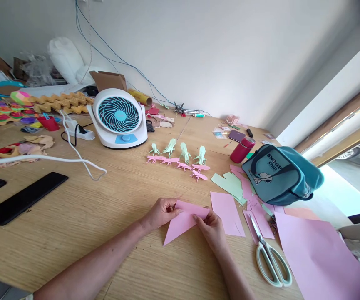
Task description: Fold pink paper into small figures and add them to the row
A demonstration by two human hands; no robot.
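A folded sheet of pink paper [183, 222] is held between both hands above the wooden table [126, 187]. My left hand [161, 214] pinches its upper left corner, thumb in front. At the upper right corner my right hand [211, 229] grips it, the thumb pressing on the front face. One pointed corner hangs toward the lower left. Just right of my right hand lies a flat pink paper sheet [228, 214]. Beyond the hands stand several green paper insects [184, 152], with a row of pink paper insects [184, 165] in front of them.
Scissors [269, 254] lie at the right beside pink and green paper scraps [229, 185] and a large pink sheet [317, 250]. Behind them are a teal bag [279, 173] and a red bottle [242, 150]. A fan [117, 118], white cable [42, 157] and black phone [25, 198] occupy the left.
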